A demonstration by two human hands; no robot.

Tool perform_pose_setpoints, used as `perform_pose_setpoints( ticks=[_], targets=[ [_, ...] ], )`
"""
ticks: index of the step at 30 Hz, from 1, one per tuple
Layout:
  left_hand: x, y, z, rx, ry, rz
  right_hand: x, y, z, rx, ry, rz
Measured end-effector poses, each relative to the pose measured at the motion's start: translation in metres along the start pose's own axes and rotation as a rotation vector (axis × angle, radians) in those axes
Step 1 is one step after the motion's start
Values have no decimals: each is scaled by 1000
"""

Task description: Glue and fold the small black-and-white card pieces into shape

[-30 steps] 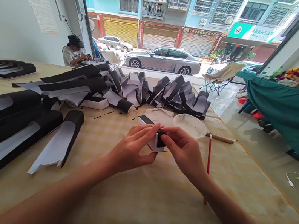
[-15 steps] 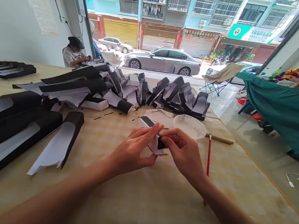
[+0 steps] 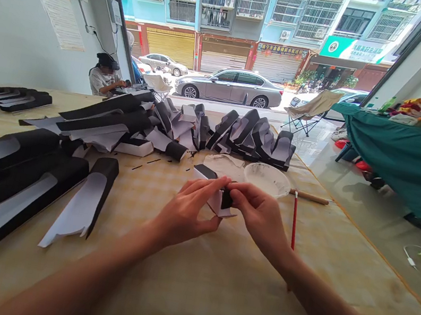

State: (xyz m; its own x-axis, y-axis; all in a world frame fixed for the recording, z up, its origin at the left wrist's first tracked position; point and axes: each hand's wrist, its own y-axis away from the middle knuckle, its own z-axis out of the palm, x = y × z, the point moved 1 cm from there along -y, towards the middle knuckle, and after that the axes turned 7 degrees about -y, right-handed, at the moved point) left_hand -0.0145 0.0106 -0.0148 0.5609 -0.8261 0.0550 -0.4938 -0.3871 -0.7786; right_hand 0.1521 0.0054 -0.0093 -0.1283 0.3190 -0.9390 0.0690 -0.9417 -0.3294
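Between my hands is a small black-and-white folded paper piece [image 3: 216, 201], white on its near side with a black strip on top. My left hand [image 3: 189, 205] grips it from the left, the fingers along the top and the thumb low on the near side. With thumb and forefinger, my right hand [image 3: 256, 208] pinches a black flap [image 3: 226, 199] at the piece's right end. Fingers partly cover the piece. Just beyond stands a white bowl [image 3: 267, 180], its inside marked with dark specks. A red-handled brush [image 3: 294, 220] lies right of my right hand.
Long black-and-white paper pieces [image 3: 18, 168] are heaped at left. Shorter folded ones [image 3: 256, 135] fill the far side of the table [image 3: 180, 292]. A wooden stick [image 3: 311, 197] lies by the bowl. A person [image 3: 105, 75] sits beyond the far left; a green-covered table [image 3: 403, 163] stands right.
The black flap at the right end now stands a little more upright and shows more of its face. Both hands stay in nearly the same place.
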Motion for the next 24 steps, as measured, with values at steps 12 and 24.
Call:
perform_pose_setpoints(
  ticks=[12,24],
  targets=[
    [1,-5,-5,11,81,-55,-22,-22,-42,245,215,-141],
    [-4,-4,-8,49,20,39,30,-53,-155,92,1100,619]
  ],
)
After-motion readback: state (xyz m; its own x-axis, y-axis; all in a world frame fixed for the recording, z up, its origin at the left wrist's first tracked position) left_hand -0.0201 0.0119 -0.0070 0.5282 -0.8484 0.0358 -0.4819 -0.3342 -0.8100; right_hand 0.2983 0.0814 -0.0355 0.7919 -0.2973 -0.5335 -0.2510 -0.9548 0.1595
